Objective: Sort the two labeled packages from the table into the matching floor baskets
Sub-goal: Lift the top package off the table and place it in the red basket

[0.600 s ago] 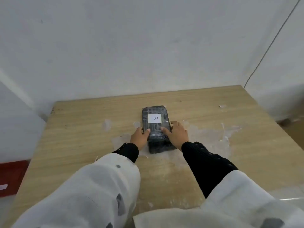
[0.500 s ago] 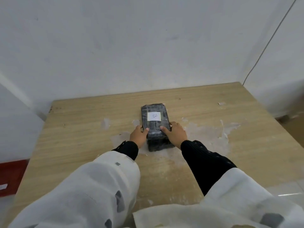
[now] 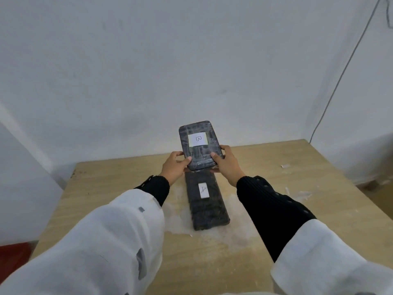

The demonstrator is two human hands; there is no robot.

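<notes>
A dark, plastic-wrapped package with a white label marked B (image 3: 199, 144) is raised above the table, tilted up toward me. My left hand (image 3: 174, 167) grips its near left edge and my right hand (image 3: 227, 165) grips its near right edge. Directly below it a second dark package with a white label marked A (image 3: 205, 202) lies flat on the wooden table (image 3: 297, 188), its far end hidden behind the lifted package. No baskets are in view.
White walls close off the far side of the table, and a thin cable (image 3: 340, 77) runs down the right wall. Something red (image 3: 12, 255) sits low at the left, beside the table. White smears mark the tabletop around the A package.
Both hands have lifted the B package off the stack and up toward me. The A package beneath it is now uncovered. The view has tilted upward.
</notes>
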